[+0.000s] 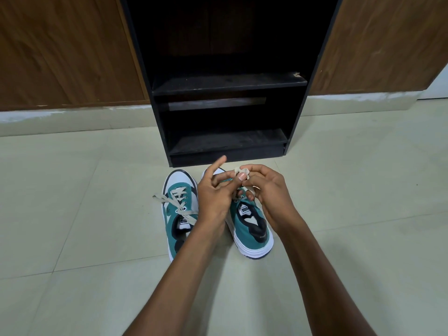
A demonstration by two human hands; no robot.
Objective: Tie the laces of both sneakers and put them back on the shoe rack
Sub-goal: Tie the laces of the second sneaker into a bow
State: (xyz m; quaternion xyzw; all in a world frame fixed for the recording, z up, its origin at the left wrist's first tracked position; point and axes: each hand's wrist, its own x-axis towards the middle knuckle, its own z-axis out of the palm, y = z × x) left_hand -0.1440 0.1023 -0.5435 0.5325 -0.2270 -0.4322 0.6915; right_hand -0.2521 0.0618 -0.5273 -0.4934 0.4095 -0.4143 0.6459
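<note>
Two teal, white and navy sneakers stand side by side on the floor, toes toward the rack. The left sneaker point(178, 214) has loose beige laces trailing out to its left. Over the right sneaker point(252, 226) both hands work its beige lace point(241, 170). My left hand point(213, 190) pinches the lace with its index finger sticking up. My right hand point(266, 187) grips the lace's loop from the other side. The hands hide the right sneaker's lacing and most of its toe.
A black shoe rack point(228, 83) with bare shelves stands straight ahead, its base just beyond the sneakers' toes. Brown wooden panels point(68, 49) flank it on both sides. The pale tiled floor point(97, 275) spreads all around the shoes.
</note>
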